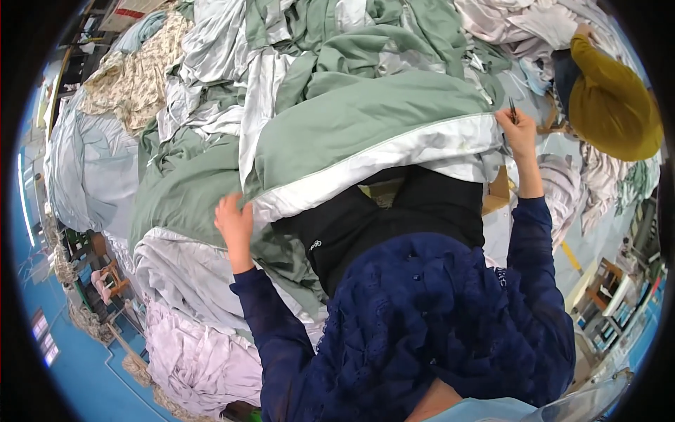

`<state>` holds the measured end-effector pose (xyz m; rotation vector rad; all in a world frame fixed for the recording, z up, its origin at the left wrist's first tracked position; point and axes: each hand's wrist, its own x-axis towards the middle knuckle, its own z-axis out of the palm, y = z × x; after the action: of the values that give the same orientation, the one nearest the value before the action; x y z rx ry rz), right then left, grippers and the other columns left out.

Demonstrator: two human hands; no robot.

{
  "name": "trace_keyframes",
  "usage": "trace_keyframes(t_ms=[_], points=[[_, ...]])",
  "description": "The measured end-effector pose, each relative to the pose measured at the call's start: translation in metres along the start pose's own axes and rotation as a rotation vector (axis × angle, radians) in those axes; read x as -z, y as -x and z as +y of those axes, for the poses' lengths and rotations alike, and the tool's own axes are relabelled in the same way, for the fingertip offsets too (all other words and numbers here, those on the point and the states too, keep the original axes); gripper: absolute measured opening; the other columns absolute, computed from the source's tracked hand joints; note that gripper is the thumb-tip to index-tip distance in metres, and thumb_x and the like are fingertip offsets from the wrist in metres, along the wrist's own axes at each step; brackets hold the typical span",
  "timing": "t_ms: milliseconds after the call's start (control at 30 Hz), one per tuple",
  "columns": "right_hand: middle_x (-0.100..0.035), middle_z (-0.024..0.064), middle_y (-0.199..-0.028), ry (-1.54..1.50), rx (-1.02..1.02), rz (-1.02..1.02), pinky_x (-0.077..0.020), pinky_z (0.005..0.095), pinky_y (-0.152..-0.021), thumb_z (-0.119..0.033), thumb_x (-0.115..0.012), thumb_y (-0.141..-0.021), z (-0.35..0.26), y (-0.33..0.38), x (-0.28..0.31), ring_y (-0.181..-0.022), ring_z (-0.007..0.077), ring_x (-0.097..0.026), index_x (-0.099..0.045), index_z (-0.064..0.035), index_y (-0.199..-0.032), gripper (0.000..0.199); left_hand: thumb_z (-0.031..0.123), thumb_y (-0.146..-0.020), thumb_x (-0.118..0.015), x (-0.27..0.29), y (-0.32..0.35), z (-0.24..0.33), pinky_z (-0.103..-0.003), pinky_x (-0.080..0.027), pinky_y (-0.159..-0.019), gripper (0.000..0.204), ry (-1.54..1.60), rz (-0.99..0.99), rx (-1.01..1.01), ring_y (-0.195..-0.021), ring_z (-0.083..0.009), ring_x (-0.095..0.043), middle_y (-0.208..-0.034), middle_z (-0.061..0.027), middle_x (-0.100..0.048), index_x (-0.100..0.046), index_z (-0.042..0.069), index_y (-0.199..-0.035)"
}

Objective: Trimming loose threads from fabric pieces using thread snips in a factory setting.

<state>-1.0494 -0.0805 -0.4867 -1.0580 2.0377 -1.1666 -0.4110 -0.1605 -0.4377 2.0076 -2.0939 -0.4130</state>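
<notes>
A large green cloth with a white border (380,158) stretches across my lap, a seam running between the two colours. At its right end, my right hand (519,132) is closed, pinching the cloth's edge. Dark thread snips (512,109) stick up from the same hand, their points away from me; the grip covers the rest of them. By the left end of the white border is my left hand (234,224), fingers spread and thumb beside the edge. More green cloth lies beneath it.
Heaped green and white cloth (302,42) fills the space ahead. Floral cloth (137,81) and pale blue cloth (91,162) lie at left, with lilac cloth (200,359) nearer. Another person in a mustard top (612,105) bends over cloth at right. A cardboard box (496,191) is beside my leg.
</notes>
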Motion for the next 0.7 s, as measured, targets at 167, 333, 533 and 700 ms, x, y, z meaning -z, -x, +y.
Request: trace_keyframes(t_ms=[167,333,533,700], points=[[-0.063,-0.0041,-0.078,0.097,0.065,0.155,-0.0417,0.0214,-0.062,-0.016,-0.073,-0.086,-0.01,0.014,-0.007,-0.07,0.0041,-0.053,-0.069,-0.0002,-0.092,0.018,0.016,-0.082,-0.069,-0.025,-0.025,0.15,-0.039,-0.047,-0.09,0.029,0.583,-0.179,-0.25,-0.103,-0.0317,-0.061,-0.106,-0.0155,-0.065,-0.066,0.002,-0.108],[-0.066,0.0007,-0.085,0.272,0.481,0.585,-0.0459,0.0213,-0.068,-0.01,-0.07,-0.088,-0.083,0.042,-0.04,-0.077,0.0083,-0.059,-0.069,-0.0011,-0.101,0.016,0.029,-0.082,-0.068,-0.091,-0.04,0.243,-0.041,-0.049,-0.079,0.034,0.535,-0.272,-0.528,-0.093,-0.0377,-0.062,-0.097,-0.0188,-0.067,-0.067,0.001,-0.102],[-0.067,0.0047,-0.084,0.005,0.398,-0.034,-0.0466,0.0237,-0.064,-0.004,-0.069,-0.086,-0.11,0.075,-0.102,-0.072,0.0107,-0.06,-0.069,-0.0025,-0.096,0.01,0.031,-0.083,-0.064,-0.128,-0.057,0.268,-0.046,-0.049,-0.076,0.033,0.487,-0.664,-0.258,-0.089,-0.0379,-0.064,-0.086,-0.0192,-0.069,-0.07,0.0,-0.091],[-0.064,0.0101,-0.079,0.085,0.356,-0.17,-0.0452,0.0289,-0.06,-0.006,-0.069,-0.085,-0.105,0.058,-0.129,-0.065,0.0187,-0.058,-0.067,-0.0009,-0.094,0.01,0.032,-0.086,-0.057,-0.155,-0.058,0.264,-0.047,-0.049,-0.077,0.035,0.533,-0.659,-0.105,-0.091,-0.0394,-0.064,-0.092,-0.0206,-0.069,-0.071,0.001,-0.092]])
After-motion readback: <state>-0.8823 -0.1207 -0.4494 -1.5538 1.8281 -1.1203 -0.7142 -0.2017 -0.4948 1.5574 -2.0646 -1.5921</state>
